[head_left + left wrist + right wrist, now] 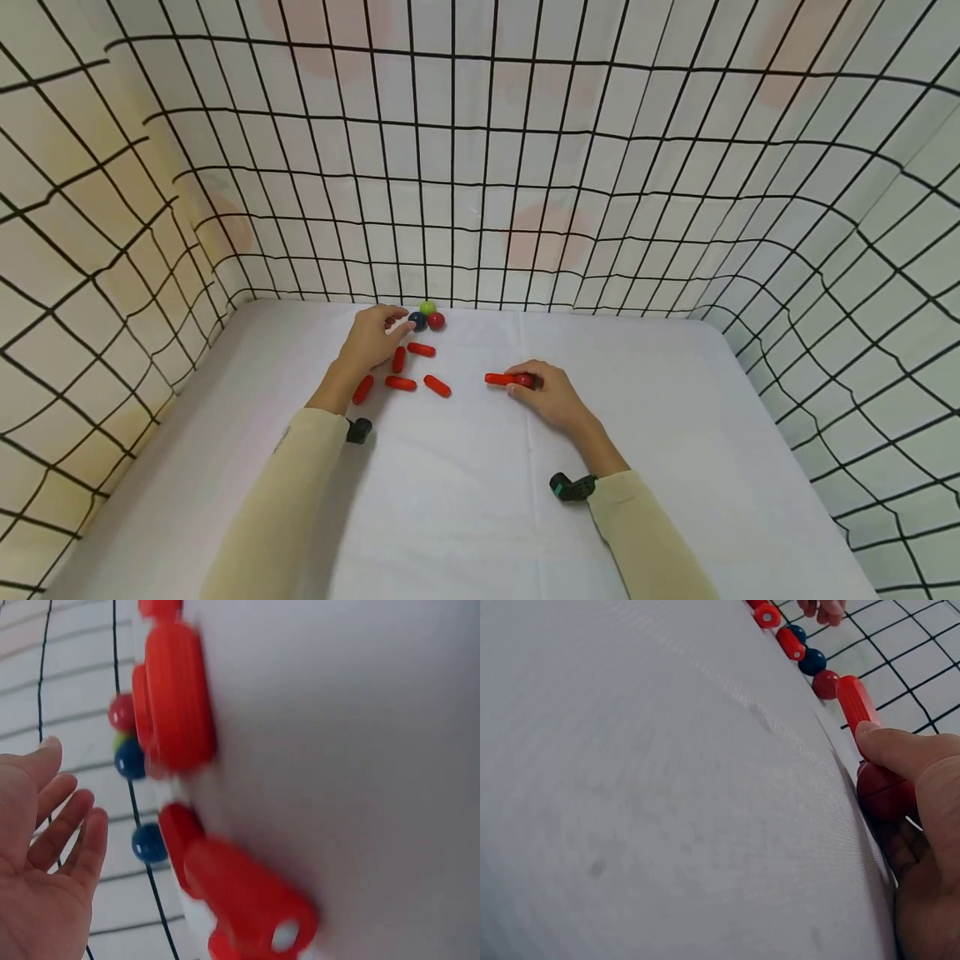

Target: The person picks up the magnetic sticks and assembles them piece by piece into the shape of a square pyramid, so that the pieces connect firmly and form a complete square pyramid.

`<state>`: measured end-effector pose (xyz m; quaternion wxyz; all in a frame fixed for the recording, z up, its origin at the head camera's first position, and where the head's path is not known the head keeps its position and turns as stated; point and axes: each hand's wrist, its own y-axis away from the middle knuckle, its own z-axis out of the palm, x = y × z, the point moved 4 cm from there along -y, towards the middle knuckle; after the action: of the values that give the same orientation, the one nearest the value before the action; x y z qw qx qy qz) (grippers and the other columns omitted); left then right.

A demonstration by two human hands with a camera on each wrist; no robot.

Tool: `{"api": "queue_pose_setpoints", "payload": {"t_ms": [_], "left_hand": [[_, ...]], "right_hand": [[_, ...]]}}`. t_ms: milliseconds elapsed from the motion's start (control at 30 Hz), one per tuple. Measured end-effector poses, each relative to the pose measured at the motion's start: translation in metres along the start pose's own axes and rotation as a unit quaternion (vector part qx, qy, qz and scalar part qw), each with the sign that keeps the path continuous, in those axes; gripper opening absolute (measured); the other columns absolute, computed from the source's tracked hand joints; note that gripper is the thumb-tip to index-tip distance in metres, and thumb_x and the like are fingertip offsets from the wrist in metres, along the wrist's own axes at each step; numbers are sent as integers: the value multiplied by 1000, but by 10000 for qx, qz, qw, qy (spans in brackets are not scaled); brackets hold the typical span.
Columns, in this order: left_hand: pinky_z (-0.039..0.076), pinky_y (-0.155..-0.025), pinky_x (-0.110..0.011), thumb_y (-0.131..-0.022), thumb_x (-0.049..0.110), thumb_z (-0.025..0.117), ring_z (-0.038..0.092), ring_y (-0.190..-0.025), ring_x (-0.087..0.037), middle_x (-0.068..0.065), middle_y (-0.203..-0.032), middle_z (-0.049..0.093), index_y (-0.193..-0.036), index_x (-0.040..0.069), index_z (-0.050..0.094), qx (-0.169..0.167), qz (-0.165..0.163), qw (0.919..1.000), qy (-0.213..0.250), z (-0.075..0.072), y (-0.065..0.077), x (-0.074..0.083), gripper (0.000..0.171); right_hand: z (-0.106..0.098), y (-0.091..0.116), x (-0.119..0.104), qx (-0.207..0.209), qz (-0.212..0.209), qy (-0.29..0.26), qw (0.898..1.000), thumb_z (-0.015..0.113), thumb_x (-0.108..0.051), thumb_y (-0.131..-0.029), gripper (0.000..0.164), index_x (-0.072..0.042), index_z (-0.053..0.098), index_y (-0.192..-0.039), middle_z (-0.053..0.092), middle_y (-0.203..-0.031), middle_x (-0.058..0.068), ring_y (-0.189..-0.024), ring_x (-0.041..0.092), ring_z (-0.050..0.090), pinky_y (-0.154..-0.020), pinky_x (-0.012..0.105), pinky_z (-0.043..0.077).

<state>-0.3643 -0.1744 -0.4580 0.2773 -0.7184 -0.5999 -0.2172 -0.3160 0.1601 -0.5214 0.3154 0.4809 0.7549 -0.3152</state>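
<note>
My right hand (553,396) pinches a red stick (497,379) between thumb and fingers, and a dark red ball (883,791) sits at the stick's end inside the grip. In the right wrist view the thumb lies on the stick (855,705). At the back left my left hand (370,337) reaches beside a dark blue ball (417,322), its fingers loosely bent with nothing between them in the left wrist view. A green ball (427,307) and a red ball (437,321) cluster by that blue one. A second blue ball (150,842) shows in the left wrist view.
Several loose red sticks (401,383) lie on the white cloth (450,483) near the left hand; one has a pale round spot on its end. Black wire mesh (487,158) stands around the back and both sides, close behind the balls.
</note>
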Motion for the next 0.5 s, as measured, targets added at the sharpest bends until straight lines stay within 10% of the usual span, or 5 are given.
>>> {"api": "queue_pose_setpoints", "payload": {"t_ms": [233,500], "left_hand": [[37,-118,-60,-99,29,69,42,-144,-44,-23,-155,45,-142,5,59,33,-434,9979,-489,-15,-11,-20,50],[28,-122,-63,-100,30,66,25,-154,-45,-19,-170,22,-162,13,31,-691,-545,9932,-760,-5,-19,-25,73]], "right_hand": [[1,0,1,-39,4,-61,10000,79,-29,-93,26,-22,75,-118,72,-119,0,-102,18,58,-88,33,48],[-1,1,6,40,-10,-56,10000,79,-26,-93,25,-21,75,-117,72,-118,0,-101,19,59,-88,34,49]]}}
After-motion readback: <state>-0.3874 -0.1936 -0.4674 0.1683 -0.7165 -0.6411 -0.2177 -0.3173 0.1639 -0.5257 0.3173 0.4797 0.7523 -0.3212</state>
